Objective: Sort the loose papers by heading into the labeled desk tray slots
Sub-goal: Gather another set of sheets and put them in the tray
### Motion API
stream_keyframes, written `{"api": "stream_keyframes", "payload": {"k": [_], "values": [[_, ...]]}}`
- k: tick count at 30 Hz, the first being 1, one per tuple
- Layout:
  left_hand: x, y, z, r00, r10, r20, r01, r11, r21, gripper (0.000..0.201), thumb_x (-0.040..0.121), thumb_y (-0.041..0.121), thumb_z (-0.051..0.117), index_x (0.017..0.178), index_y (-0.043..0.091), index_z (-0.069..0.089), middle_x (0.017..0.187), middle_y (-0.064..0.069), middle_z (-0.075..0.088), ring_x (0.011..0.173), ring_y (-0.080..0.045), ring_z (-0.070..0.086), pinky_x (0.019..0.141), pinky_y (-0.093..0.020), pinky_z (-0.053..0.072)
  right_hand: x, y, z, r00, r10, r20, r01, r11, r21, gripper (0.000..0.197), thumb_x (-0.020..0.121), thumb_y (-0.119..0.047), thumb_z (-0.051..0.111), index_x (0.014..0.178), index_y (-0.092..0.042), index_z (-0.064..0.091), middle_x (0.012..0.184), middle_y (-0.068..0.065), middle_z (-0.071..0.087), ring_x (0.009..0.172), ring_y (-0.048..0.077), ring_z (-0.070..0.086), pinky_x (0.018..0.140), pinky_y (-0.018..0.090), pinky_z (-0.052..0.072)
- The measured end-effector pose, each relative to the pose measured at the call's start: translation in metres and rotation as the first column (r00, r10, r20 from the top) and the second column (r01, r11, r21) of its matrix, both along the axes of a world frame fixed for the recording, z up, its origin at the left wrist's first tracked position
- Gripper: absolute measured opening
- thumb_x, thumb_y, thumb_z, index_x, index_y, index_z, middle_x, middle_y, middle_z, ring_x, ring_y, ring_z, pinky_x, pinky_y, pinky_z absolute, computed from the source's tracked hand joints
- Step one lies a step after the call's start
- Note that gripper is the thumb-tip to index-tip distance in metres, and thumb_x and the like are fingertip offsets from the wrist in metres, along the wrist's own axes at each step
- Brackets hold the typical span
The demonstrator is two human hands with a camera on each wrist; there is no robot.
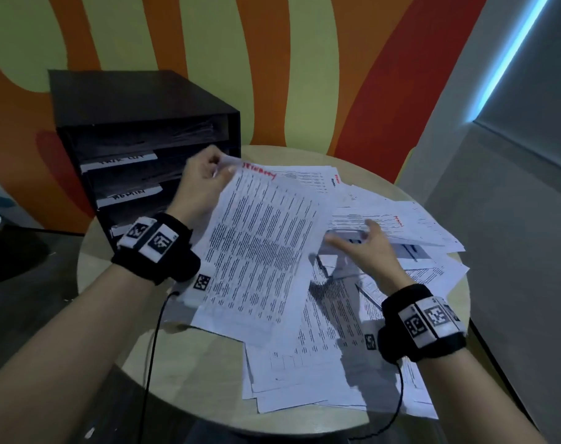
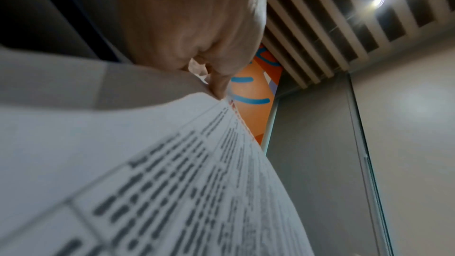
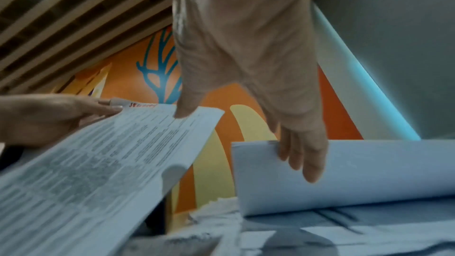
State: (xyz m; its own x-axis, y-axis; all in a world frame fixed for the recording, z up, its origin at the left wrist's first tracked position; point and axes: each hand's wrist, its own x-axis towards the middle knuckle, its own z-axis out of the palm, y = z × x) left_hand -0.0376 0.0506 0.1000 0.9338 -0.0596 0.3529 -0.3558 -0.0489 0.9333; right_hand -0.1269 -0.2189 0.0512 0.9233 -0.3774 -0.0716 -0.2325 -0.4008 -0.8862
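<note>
Round table (image 1: 183, 373) beneath; left hand (image 1: 202, 184) pinches a printed sheet (image 1: 260, 251); right hand (image 1: 372, 251), fingers spread, lifts another sheet's (image 3: 369, 172) edge beside it.

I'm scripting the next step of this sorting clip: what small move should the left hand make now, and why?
Probably carry the held sheet toward the black tray and match its red heading to a slot label. The left hand already pinches the sheet's top corner beside the slots, lifted off the pile. The heading and labels are too blurred to read, so which slot is unclear.
</note>
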Motion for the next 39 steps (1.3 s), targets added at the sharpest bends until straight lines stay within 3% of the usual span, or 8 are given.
{"api": "stream_keyframes", "payload": {"k": [3,8,16,25,29,32,34,39], "values": [[0.002,0.002,0.010,0.998,-0.001,0.060,0.004,0.999,-0.049,0.017,0.097,0.006,0.056,0.090,-0.008,0.048,0.082,-0.017,0.054,0.070,-0.019,0.054,0.060,-0.026,0.047,0.005,0.017,0.010,0.992,0.121,-0.019,-0.110,0.947,0.302,0.106,0.064,-0.050,0.083,0.148,-0.012,0.031,0.134,0.007,0.052,0.116,0.022,0.058,0.090,0.039,0.048],[0.008,-0.005,-0.009,1.000,0.008,-0.028,-0.010,0.994,-0.105,0.010,0.100,0.011,0.052,0.092,0.006,0.056,0.092,-0.012,0.068,0.080,-0.023,0.066,0.071,-0.035,0.055,0.004,0.030,0.014,0.981,0.189,0.046,-0.187,0.850,0.493,0.011,0.082,0.007,0.067,0.090,0.000,0.068,0.084,0.014,0.072,0.072,0.022,0.067,0.067,0.031,0.056],[0.030,0.003,-0.088,0.917,0.073,-0.393,0.189,0.788,0.586,0.058,0.083,0.016,0.076,0.132,0.010,0.045,0.112,-0.007,0.056,0.096,-0.021,0.055,0.077,-0.026,0.044,-0.008,-0.042,-0.007,0.972,-0.151,-0.178,0.135,0.986,-0.103,0.015,0.073,0.017,0.064,0.077,0.004,0.060,0.064,0.008,0.054,0.056,0.019,0.050,0.043,0.020,0.037],[0.024,-0.013,-0.091,0.954,0.029,-0.300,0.179,0.745,0.643,0.010,0.081,-0.005,0.070,0.077,0.005,0.070,0.075,-0.004,0.067,0.074,-0.019,0.062,0.067,-0.028,0.053,-0.021,-0.079,-0.005,0.942,-0.274,-0.194,0.260,0.961,-0.097,0.025,0.079,0.014,0.067,0.104,0.016,0.062,0.087,0.021,0.064,0.080,0.031,0.061,0.072,0.035,0.045],[0.025,-0.014,-0.093,0.906,0.078,-0.417,0.258,0.679,0.687,0.042,0.077,0.010,0.079,0.111,0.011,0.053,0.101,-0.005,0.056,0.093,-0.022,0.057,0.081,-0.034,0.049,-0.021,-0.070,-0.003,0.956,-0.205,-0.210,0.201,0.979,-0.041,0.019,0.080,0.013,0.065,0.099,0.011,0.064,0.080,0.017,0.065,0.075,0.030,0.062,0.068,0.033,0.048],[0.023,-0.014,-0.093,0.904,0.078,-0.421,0.295,0.600,0.743,0.025,0.078,0.012,0.075,0.088,0.015,0.052,0.081,-0.002,0.052,0.071,-0.017,0.052,0.061,-0.028,0.042,-0.020,-0.062,-0.003,0.966,-0.135,-0.221,0.141,0.990,0.011,0.016,0.078,0.012,0.066,0.093,0.009,0.065,0.078,0.016,0.067,0.070,0.029,0.064,0.063,0.031,0.050],[0.025,-0.015,-0.097,0.915,0.047,-0.401,0.289,0.616,0.732,0.035,0.081,0.009,0.069,0.065,0.015,0.040,0.065,-0.004,0.038,0.058,-0.018,0.039,0.054,-0.026,0.029,-0.018,-0.058,-0.005,0.970,-0.105,-0.217,0.118,0.992,0.047,0.016,0.077,0.012,0.067,0.092,0.009,0.065,0.079,0.018,0.068,0.071,0.032,0.066,0.068,0.037,0.054],[0.030,-0.013,-0.093,0.968,0.082,-0.236,0.051,0.860,0.507,0.018,0.096,0.013,0.054,0.080,0.008,0.047,0.073,-0.007,0.043,0.065,-0.018,0.040,0.058,-0.028,0.030,-0.017,-0.057,-0.008,0.970,-0.090,-0.227,0.110,0.991,0.080,0.015,0.076,0.009,0.073,0.087,0.002,0.064,0.083,0.018,0.069,0.074,0.032,0.067,0.065,0.036,0.055]]}}
